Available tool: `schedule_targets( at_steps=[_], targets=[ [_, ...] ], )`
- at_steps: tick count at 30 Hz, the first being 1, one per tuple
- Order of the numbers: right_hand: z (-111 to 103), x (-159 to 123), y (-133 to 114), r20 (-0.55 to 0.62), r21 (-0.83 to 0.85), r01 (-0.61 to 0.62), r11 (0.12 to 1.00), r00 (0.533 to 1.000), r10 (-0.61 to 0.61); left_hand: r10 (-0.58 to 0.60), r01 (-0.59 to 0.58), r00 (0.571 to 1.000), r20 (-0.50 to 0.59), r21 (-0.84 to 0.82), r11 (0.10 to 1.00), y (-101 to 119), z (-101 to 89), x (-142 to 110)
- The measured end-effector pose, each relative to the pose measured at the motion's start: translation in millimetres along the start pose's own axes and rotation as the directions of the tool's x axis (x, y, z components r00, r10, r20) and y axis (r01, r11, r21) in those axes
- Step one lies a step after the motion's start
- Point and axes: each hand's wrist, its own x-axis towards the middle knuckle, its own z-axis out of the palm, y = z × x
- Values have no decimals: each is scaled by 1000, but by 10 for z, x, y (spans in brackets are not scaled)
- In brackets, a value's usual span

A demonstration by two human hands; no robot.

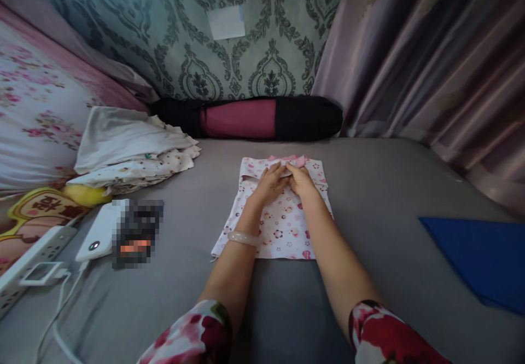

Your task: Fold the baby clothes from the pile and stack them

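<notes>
A small white shirt (283,238) with a pink and brown flower print lies spread on the grey bed sheet, its pink collar (301,161) at the far end. On its upper part rests my left hand (271,183), fingers stretched out over the cloth just below the collar; its thumb is mostly hidden. Right beside it, my right hand (300,180) has its thumb and curled fingers closed on the fabric near the collar. The fingertips of both hands almost meet. A fold of cloth shows to the left of my left hand.
Folded light cloths (131,145) are piled at the left. Nearer are a white power bank (102,232), a blurred-out object (137,235) and a power strip (36,260) with cables. A black and pink bag (241,119) lies along the wall; a blue item (479,254) is at right.
</notes>
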Motion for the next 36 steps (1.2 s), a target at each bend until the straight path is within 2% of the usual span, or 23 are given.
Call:
schedule_targets(
  at_steps=[3,6,10,16,21,25,28,30,32,34,36],
  targets=[
    [-17,60,-32,-78,33,-12,999,997,15,-141,153,984,-108,113,982,15,-93,-14],
    [-39,92,-70,-106,57,-36,998,993,42,-311,352,928,-205,209,912,-36,-197,-62],
    [-95,135,-98,-126,70,-23,997,992,32,-467,501,864,-187,236,833,-186,-276,-156],
    [-262,245,-120,-162,-6,42,999,986,-43,-498,527,849,-174,214,823,-320,-261,-213],
    [-446,328,-143,-231,-173,98,980,963,-137,-506,531,846,-171,181,828,-347,-255,-206],
    [-552,338,-175,-280,-389,61,919,943,-181,-523,547,836,-168,163,821,-335,-264,-205],
    [-597,325,-208,-273,-520,61,852,933,-233,-528,552,832,-171,166,817,-319,-274,-212],
    [-607,312,-232,-245,-603,82,794,928,-282,-526,554,830,-185,169,815,-309,-282,-211],
    [-589,288,-250,-200,-744,108,659,906,-374,-514,550,832,-211,186,814,-294,-283,-197],
    [-530,239,-246,-91,-896,146,420,864,-495,-473,521,848,-239,220,825,-263,-268,-163],
    [-425,159,-206,90,-965,210,158,829,-552,-410,469,876,-253,255,845,-213,-230,-115]
  ],
)
